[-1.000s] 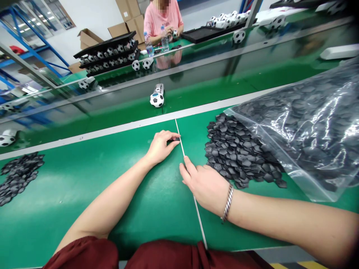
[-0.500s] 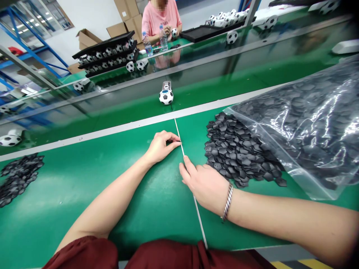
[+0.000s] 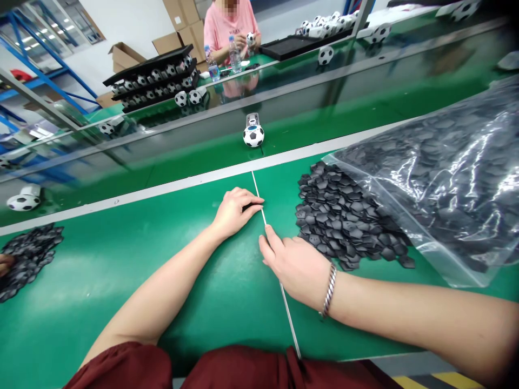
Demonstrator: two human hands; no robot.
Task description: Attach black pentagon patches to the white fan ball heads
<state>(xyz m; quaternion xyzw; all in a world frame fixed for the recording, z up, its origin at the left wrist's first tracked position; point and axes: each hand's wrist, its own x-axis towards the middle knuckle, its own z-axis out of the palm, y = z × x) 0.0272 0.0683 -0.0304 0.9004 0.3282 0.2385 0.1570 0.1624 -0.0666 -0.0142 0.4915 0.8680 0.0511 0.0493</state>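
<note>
Green tabletop bears black pieces, likely heaped for easy reach. Left hand and right hand curl; grip unclear.

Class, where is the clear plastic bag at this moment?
In the head view, the clear plastic bag lies on the person's right, beyond the right forearm and directly beside the loose pile of black pieces.

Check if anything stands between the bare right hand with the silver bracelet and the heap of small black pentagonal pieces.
Nothing visible between the right hand and the heap's near-left edge. The clear plastic bag only overlaps the heap's right side.
</note>
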